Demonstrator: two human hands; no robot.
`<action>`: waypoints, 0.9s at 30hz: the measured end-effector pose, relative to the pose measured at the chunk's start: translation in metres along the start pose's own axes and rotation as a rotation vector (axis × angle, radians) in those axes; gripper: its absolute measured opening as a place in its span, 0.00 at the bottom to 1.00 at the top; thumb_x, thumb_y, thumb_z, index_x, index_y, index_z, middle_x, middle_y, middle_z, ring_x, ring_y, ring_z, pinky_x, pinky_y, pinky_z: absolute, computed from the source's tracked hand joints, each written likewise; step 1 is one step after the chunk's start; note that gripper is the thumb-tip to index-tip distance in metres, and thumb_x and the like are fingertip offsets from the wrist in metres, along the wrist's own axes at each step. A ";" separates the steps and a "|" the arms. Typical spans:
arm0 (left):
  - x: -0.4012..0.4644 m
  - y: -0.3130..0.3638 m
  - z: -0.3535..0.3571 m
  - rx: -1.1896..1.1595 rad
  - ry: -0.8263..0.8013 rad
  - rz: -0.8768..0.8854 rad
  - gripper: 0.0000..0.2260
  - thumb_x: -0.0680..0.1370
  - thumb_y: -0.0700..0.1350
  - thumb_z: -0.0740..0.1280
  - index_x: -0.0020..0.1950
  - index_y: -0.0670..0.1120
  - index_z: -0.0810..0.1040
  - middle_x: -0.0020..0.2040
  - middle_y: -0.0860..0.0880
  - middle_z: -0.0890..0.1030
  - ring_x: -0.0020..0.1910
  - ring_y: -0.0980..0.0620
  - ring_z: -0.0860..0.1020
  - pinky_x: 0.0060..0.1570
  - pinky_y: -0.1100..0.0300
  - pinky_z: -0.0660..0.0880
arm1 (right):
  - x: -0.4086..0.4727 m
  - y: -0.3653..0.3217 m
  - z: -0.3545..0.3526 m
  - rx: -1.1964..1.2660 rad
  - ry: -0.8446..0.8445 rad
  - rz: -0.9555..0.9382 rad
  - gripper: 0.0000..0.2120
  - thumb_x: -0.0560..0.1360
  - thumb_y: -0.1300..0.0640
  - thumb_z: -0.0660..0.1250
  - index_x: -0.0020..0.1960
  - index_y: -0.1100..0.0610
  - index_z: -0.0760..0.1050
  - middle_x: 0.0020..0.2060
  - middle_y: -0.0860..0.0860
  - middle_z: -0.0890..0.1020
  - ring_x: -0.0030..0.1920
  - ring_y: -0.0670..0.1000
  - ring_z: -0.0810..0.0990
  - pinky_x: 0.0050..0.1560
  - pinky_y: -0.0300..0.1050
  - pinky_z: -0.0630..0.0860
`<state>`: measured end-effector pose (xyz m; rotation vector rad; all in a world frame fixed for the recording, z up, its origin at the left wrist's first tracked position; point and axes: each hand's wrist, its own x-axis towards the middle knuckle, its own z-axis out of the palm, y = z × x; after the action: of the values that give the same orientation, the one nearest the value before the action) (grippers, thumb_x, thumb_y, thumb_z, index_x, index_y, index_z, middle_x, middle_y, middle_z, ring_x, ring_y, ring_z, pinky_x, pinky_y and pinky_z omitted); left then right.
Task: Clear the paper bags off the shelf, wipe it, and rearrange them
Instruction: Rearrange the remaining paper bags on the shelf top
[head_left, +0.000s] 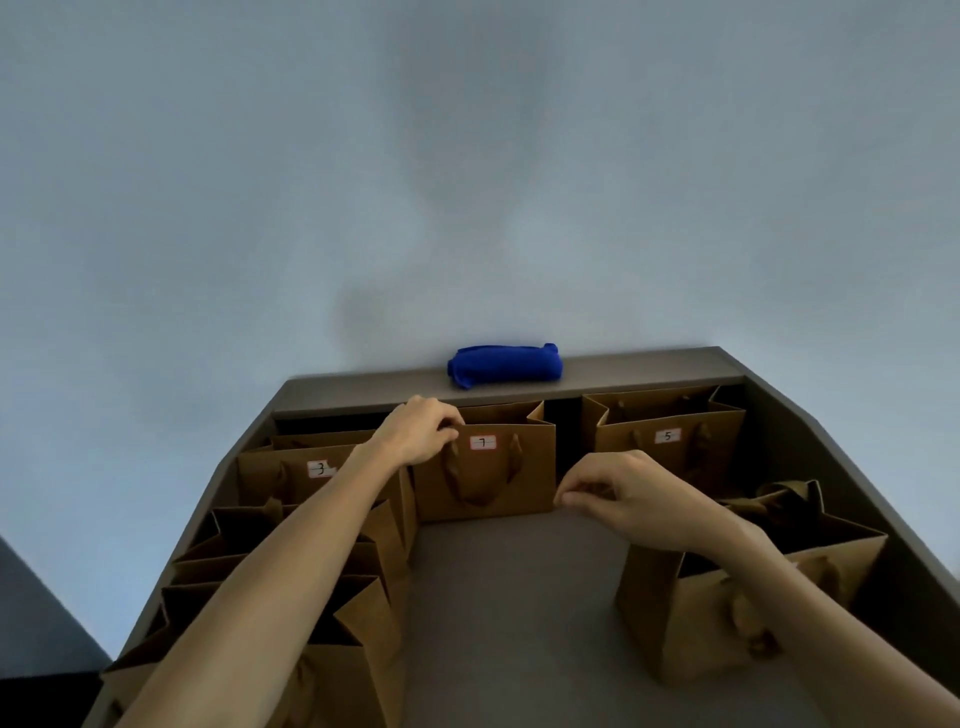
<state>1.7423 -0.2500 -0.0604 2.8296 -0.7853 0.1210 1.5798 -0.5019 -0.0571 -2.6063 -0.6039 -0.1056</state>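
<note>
My left hand (422, 432) pinches the top edge of bag 7 (485, 470). My right hand (621, 499) pinches the near bag's (727, 597) rim.

Bag labels (483, 442): 3, 7, 5

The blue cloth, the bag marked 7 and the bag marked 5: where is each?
blue cloth (505, 367), head view, middle of the roll.
bag marked 7 (485, 480), head view, front face under the label.
bag marked 5 (647, 441), head view, front face left of the label.
</note>
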 end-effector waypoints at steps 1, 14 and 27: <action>0.000 0.000 0.000 0.004 -0.001 0.007 0.10 0.79 0.48 0.66 0.60 0.52 0.79 0.56 0.52 0.82 0.53 0.56 0.78 0.58 0.53 0.75 | -0.001 0.002 -0.002 -0.004 -0.003 0.004 0.08 0.80 0.52 0.63 0.56 0.47 0.79 0.50 0.40 0.79 0.51 0.38 0.76 0.53 0.34 0.75; 0.018 0.099 0.012 -0.166 0.161 0.312 0.10 0.78 0.51 0.66 0.59 0.53 0.78 0.56 0.55 0.77 0.53 0.61 0.75 0.56 0.61 0.75 | -0.001 0.117 -0.071 -0.234 0.226 0.441 0.11 0.79 0.51 0.62 0.60 0.43 0.75 0.58 0.44 0.79 0.58 0.49 0.77 0.57 0.55 0.76; 0.065 0.164 0.044 -0.179 0.076 0.306 0.13 0.80 0.44 0.64 0.64 0.51 0.76 0.60 0.50 0.80 0.57 0.55 0.78 0.56 0.57 0.77 | -0.006 0.157 -0.080 -0.289 0.027 0.491 0.11 0.82 0.51 0.58 0.61 0.43 0.75 0.58 0.48 0.79 0.57 0.51 0.77 0.52 0.51 0.75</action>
<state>1.7139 -0.4300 -0.0668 2.5065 -1.1449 0.1916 1.6445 -0.6655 -0.0523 -2.9434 0.0815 -0.0741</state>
